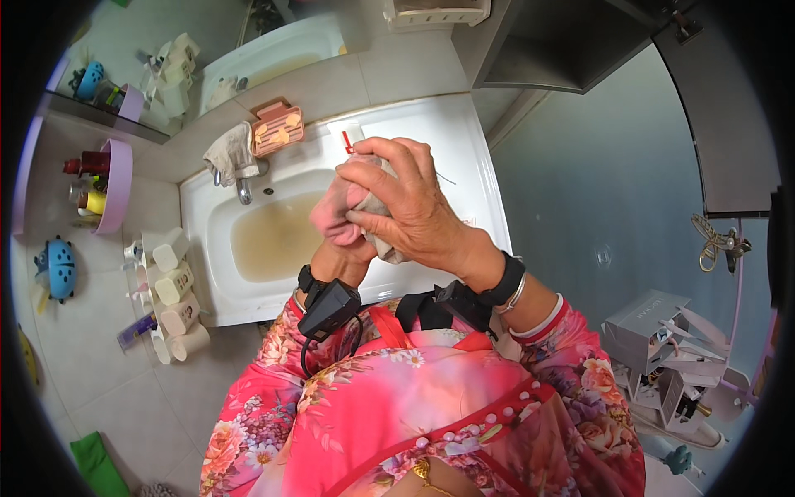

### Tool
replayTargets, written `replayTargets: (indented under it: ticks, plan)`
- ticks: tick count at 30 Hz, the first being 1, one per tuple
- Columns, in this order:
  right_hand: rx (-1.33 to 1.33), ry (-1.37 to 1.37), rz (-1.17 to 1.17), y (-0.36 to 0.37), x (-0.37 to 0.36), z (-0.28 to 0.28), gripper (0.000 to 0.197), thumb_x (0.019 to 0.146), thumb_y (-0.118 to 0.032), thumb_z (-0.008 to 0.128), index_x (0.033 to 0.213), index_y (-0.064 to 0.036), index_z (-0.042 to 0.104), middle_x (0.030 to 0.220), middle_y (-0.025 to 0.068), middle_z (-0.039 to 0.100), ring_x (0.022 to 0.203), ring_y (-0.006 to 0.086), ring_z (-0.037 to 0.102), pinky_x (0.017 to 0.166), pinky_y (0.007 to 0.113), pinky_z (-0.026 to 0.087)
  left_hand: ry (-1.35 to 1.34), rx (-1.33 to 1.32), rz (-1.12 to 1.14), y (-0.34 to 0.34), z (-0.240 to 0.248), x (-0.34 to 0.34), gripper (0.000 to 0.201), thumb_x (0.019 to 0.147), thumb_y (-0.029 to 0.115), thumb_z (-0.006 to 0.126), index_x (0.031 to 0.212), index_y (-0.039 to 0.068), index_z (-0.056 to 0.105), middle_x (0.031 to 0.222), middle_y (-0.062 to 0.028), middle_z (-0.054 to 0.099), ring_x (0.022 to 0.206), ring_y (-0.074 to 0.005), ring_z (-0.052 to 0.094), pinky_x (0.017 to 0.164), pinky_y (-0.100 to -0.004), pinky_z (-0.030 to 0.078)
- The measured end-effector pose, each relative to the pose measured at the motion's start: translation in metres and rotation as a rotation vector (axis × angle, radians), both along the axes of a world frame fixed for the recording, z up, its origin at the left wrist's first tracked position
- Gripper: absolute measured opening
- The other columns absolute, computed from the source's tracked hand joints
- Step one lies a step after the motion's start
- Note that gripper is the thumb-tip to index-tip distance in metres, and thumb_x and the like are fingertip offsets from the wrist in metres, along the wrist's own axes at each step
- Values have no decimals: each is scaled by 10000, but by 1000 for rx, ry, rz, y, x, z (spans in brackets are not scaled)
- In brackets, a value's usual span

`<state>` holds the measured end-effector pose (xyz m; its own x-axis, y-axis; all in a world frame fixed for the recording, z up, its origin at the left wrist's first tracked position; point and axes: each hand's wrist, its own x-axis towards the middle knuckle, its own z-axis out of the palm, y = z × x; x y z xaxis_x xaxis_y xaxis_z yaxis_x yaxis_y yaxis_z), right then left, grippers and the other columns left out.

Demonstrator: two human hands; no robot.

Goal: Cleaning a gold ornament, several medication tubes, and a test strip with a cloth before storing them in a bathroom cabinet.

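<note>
Bunched pink and grey cloth, which looks like a sock [333,207], is held between both hands above the right part of the white washbasin [464,166]. My right hand [414,195] grips it from above, thumb and fingers pressed into the fabric. From below, my left hand [344,258] supports and holds it, its fingers mostly hidden by the cloth. Brownish, cloudy water [277,240] stands in the bowl to the left. Just beyond my right fingers, a white item with a red mark [348,137] lies on the basin ledge, partly covered.
A grey cloth [228,155] drapes over the tap [244,189]. Beside it sits a pink soap dish [277,128] with soap pieces. Cup holders [172,282] and a lilac shelf [118,186] line the left wall. An open dark cabinet [555,41] juts out at upper right.
</note>
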<state>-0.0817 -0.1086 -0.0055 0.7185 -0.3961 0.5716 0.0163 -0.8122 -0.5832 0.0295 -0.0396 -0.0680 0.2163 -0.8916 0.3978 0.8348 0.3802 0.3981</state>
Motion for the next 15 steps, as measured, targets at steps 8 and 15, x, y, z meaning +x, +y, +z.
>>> replayTargets:
  ticks: [8,15]
  plan:
    - [282,-171,-222,-45,-2,-16,266,783,-221,634,1003,-89,566,951,85,547,906,234,533,753,330,452,381,349,-427,0,9,-15,372,926,312,305,707,67,478,910,-179,603,888,-324,590,745,-397,507]
    - [833,-318,-118,-28,-39,18,371,840,-198,619,1159,-60,489,1005,43,547,836,106,547,675,216,466,224,361,-268,-6,41,-10,338,916,312,342,902,37,538,1214,-189,479,1074,-297,508,888,-437,436]
